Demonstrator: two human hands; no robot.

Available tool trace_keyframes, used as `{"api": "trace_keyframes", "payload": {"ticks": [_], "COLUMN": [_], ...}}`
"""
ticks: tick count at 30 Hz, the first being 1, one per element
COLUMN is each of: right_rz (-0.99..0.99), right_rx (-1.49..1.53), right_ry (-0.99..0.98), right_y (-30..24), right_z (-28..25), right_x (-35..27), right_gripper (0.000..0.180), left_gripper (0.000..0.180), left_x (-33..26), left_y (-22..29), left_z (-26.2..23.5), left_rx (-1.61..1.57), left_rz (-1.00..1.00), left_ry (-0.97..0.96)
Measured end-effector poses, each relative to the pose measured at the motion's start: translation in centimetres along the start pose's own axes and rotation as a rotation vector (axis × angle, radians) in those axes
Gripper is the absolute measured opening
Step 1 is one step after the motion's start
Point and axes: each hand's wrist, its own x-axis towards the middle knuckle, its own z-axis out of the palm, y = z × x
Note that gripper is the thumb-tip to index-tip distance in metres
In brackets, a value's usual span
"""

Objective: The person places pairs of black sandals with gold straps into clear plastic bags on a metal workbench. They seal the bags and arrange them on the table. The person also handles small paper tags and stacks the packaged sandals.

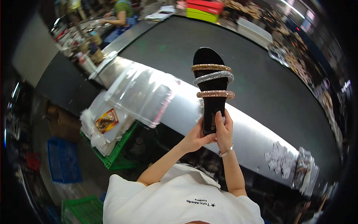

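Observation:
A black slide sandal (211, 106) is held up before me by its heel end, toe pointing away. Three glittery straps cross it: a gold one (211, 68), a silver one (213, 77) and a rose-pink one (215, 94). My left hand (195, 138) closes on the left side of the heel. On the other side my right hand (224, 130) grips the heel, its thumb lying on the insole. A bracelet (226, 150) circles my right wrist. The sandal hangs above the metal edge (181, 108) of a dark conveyor belt (257, 82).
Clear plastic bags (143, 91) lie on the metal ledge at left, above a green crate (112, 160). Small white paper slips (279, 158) and a packed plastic bundle (304, 170) sit at right. Beyond the belt stand a red-and-yellow bin (203, 9) and a white tray (254, 33). A co-worker (121, 16) is at far left.

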Motion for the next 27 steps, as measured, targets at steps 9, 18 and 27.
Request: {"api": "trace_keyframes", "payload": {"ticks": [9, 18, 27], "right_rz": [-0.393, -0.560, -0.577], "right_rx": [-0.213, -0.159, -0.235], "right_ry": [-0.242, -0.618, -0.842], "right_y": [-0.5, -7.2, -8.1], "right_z": [9.1, 16.7, 23.5], "right_x": [6.4, 8.4, 7.9], "right_gripper": [0.032, 0.033, 0.037], "left_gripper": [0.043, 0.060, 0.070], "left_x": [-2.2, -5.8, -6.6], "left_y": [6.2, 9.7, 9.5], "left_z": [-6.8, -11.1, -12.3], "left_rx": [0.226, 0.384, 0.617], "left_rz": [0.542, 0.751, 0.864], "left_ry": [0.529, 0.809, 0.965]}}
